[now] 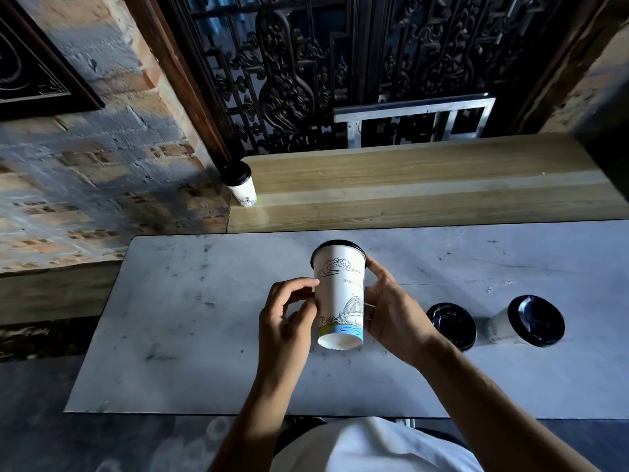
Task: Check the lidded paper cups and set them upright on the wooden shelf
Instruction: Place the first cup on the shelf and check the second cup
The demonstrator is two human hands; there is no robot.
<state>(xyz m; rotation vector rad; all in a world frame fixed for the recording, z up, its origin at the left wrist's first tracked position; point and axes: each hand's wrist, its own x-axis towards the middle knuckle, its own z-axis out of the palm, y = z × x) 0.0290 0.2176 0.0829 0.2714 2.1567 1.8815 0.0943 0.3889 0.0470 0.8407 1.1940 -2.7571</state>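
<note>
I hold a white paper cup (340, 294) with a black lid and line drawings between both hands above the white table. It is tilted, lid away from me and its base toward me. My left hand (289, 318) touches its left side with the fingertips. My right hand (391, 311) grips its right side. One lidded cup (240, 187) stands upright at the left end of the wooden shelf (425, 185). To the right on the table, two more lidded cups (451, 325) (526, 323) show their black lids.
The white table (204, 318) is scuffed. A brick wall (85, 182) lies to the left. A dark carved screen (340, 69) and a metal frame (415, 120) stand behind the shelf. A dark object (612, 131) overhangs the shelf's right end.
</note>
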